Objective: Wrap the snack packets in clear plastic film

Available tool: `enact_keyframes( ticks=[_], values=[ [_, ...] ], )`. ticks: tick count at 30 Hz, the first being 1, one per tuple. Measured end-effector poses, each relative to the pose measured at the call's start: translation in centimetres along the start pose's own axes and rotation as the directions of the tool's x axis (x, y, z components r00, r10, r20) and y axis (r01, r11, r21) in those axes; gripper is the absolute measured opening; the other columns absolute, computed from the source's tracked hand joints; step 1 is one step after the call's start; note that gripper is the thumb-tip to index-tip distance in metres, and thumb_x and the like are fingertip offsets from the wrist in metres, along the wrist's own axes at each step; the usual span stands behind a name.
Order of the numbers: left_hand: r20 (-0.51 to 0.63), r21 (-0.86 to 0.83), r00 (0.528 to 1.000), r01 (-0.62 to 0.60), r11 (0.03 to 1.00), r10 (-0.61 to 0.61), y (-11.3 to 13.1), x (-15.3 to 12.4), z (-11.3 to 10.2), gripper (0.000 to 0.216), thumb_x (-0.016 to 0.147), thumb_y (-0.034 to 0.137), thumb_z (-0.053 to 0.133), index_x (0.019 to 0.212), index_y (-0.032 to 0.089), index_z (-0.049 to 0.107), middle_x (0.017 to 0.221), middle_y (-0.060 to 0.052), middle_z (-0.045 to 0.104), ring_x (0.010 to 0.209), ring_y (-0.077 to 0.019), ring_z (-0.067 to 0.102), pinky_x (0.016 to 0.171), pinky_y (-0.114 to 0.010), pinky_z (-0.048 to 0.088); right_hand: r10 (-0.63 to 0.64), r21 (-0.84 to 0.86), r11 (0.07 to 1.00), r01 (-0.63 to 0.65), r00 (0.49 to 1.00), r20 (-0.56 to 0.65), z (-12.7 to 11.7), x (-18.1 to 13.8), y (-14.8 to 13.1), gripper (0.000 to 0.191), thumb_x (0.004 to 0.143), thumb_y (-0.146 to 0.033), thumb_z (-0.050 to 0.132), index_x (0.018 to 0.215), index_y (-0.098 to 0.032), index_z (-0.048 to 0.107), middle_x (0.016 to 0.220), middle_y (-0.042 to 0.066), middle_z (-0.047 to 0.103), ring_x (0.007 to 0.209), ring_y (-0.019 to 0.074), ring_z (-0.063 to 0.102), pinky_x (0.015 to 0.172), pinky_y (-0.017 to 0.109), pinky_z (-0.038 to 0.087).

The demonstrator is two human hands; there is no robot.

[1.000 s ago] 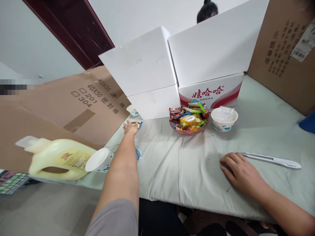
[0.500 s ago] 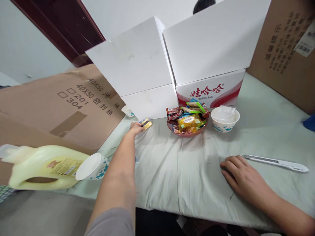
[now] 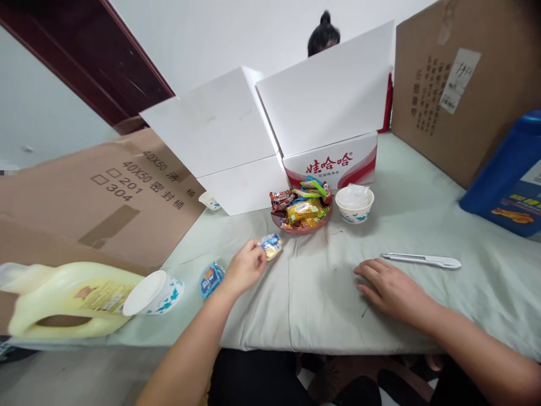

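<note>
Between the fingers of my left hand (image 3: 246,266) is a small wrapped snack packet (image 3: 271,246), blue, white and yellow, held just over the cloth. A blue snack packet (image 3: 212,279) lies on the cloth left of that hand. My right hand (image 3: 389,287) rests on the table with its fingers stretched out and nothing in them. Just beyond its fingers lies a white utility knife (image 3: 422,260). Past both hands stands a pinkish bowl (image 3: 302,229) heaped with wrapped snacks (image 3: 305,208). To the bowl's right is a paper bowl (image 3: 355,214) with white plastic inside.
White boxes (image 3: 325,90) are stacked at the back. Cardboard cartons stand left (image 3: 105,192) and right (image 3: 456,84). A yellow jug (image 3: 84,299) and a tipped paper cup (image 3: 154,293) lie at left; a blue bottle (image 3: 507,186) is at right. Behind the boxes shows a person's hair (image 3: 323,39).
My left hand has drawn the snack packet back toward me and to the right, uncovering the blue packet. The view has shifted, showing more of the right side. My right hand stays on the table.
</note>
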State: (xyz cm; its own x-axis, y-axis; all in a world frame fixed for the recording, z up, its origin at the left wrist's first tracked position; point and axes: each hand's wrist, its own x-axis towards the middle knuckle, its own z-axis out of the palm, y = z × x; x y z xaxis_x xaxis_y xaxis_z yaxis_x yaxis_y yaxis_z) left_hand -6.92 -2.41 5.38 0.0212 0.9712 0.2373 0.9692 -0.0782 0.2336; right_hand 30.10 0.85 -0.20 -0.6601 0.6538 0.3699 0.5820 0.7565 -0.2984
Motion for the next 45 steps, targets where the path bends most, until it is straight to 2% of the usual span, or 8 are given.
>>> enact_keyframes(
  ticks=[7, 12, 17, 21, 24, 30, 38, 45],
  values=[
    [-0.129, 0.192, 0.806, -0.552, 0.812, 0.578, 9.4, -1.8, 5.0, 0.018, 0.085, 0.005, 0.049, 0.087, 0.020, 0.061, 0.109, -0.009, 0.059, 0.109, -0.0236, 0.056, 0.090, -0.037, 0.053, 0.366, -0.368, 0.862, -0.349, 0.930, -0.025, -4.2, -0.8, 4.4, 0.026, 0.086, -0.027, 0.057, 0.110, -0.017, 0.064, 0.109, 0.013, 0.067, 0.100, 0.0324, 0.060, 0.078, 0.043, 0.044],
    [-0.121, -0.102, 0.699, -0.715, 0.691, 0.705, 10.5, -2.1, 6.9, 0.013, 0.080, 0.008, 0.053, 0.084, 0.019, 0.059, 0.125, -0.010, 0.053, 0.124, -0.0284, 0.049, 0.101, -0.046, 0.048, 0.464, -0.427, 0.825, -0.371, 0.875, 0.136, -4.3, -0.2, 5.6, 0.018, 0.090, -0.017, 0.048, 0.096, -0.015, 0.065, 0.094, 0.013, 0.066, 0.089, 0.0278, 0.061, 0.075, 0.038, 0.042],
    [-0.408, -0.230, 0.778, -0.594, 0.771, 0.478, 9.6, -2.8, 6.2, 0.025, 0.080, 0.017, 0.062, 0.103, 0.019, 0.054, 0.129, -0.015, 0.048, 0.123, -0.0301, 0.050, 0.098, -0.051, 0.049, 0.173, -0.150, 0.971, -0.184, 0.981, -0.086, -2.6, 0.6, 1.0, 0.026, 0.097, -0.021, 0.039, 0.115, -0.017, 0.058, 0.106, 0.012, 0.062, 0.087, 0.0217, 0.060, 0.075, 0.032, 0.045],
    [-0.269, -0.286, 0.903, -0.407, 0.867, 0.335, 9.4, -2.6, 7.2, 0.068, 0.074, 0.031, 0.075, 0.131, 0.018, 0.039, 0.137, -0.019, 0.045, 0.127, -0.0331, 0.047, 0.100, -0.052, 0.047, -0.061, -0.192, 0.980, 0.053, 0.998, -0.036, -0.7, 1.6, -3.2, 0.030, 0.096, -0.016, 0.043, 0.121, -0.018, 0.058, 0.102, 0.011, 0.063, 0.087, 0.0227, 0.058, 0.075, 0.033, 0.044],
    [-0.130, -0.346, 0.917, -0.398, 0.850, 0.377, 9.0, -2.4, 7.9, 0.044, 0.080, 0.020, 0.065, 0.122, 0.021, 0.051, 0.124, -0.012, 0.058, 0.117, -0.0265, 0.056, 0.097, -0.045, 0.050, 0.004, -0.244, 0.970, 0.017, 0.996, 0.085, -1.2, 2.0, -3.3, 0.027, 0.093, -0.014, 0.048, 0.115, -0.017, 0.063, 0.094, 0.011, 0.063, 0.082, 0.0227, 0.058, 0.070, 0.033, 0.043],
    [-0.204, -0.477, 0.946, -0.322, 0.817, 0.253, 8.3, -2.5, 7.6, 0.018, 0.080, 0.010, 0.056, 0.095, 0.020, 0.054, 0.111, -0.009, 0.063, 0.104, -0.0215, 0.062, 0.091, -0.038, 0.050, 0.468, -0.391, 0.826, -0.405, 0.881, 0.075, -4.0, 1.4, 1.9, 0.024, 0.093, -0.021, 0.047, 0.097, -0.014, 0.069, 0.089, 0.015, 0.065, 0.085, 0.0289, 0.061, 0.070, 0.038, 0.045],
    [-0.199, -0.547, 0.921, -0.387, 0.742, 0.334, 9.6, -2.4, 7.0, 0.009, 0.088, 0.015, 0.054, 0.096, 0.020, 0.057, 0.111, -0.009, 0.063, 0.105, -0.0199, 0.062, 0.091, -0.034, 0.049, -0.095, 0.085, 0.991, 0.100, 0.994, -0.057, -0.6, 2.2, -2.0, 0.056, 0.087, -0.033, 0.063, 0.138, -0.017, 0.046, 0.129, 0.017, 0.056, 0.114, 0.0303, 0.053, 0.093, 0.047, 0.048],
    [-0.262, -0.586, 0.944, -0.320, 0.744, 0.201, 6.8, -1.5, 5.8, 0.012, 0.088, 0.011, 0.050, 0.091, 0.020, 0.057, 0.096, -0.006, 0.067, 0.097, -0.0191, 0.066, 0.087, -0.034, 0.052, 0.086, 0.341, 0.940, -0.006, 0.972, -0.218, -2.7, 2.0, 1.1, 0.011, 0.089, -0.023, 0.056, 0.093, -0.021, 0.066, 0.100, 0.008, 0.065, 0.090, 0.0198, 0.063, 0.078, 0.033, 0.052]
  ],
)
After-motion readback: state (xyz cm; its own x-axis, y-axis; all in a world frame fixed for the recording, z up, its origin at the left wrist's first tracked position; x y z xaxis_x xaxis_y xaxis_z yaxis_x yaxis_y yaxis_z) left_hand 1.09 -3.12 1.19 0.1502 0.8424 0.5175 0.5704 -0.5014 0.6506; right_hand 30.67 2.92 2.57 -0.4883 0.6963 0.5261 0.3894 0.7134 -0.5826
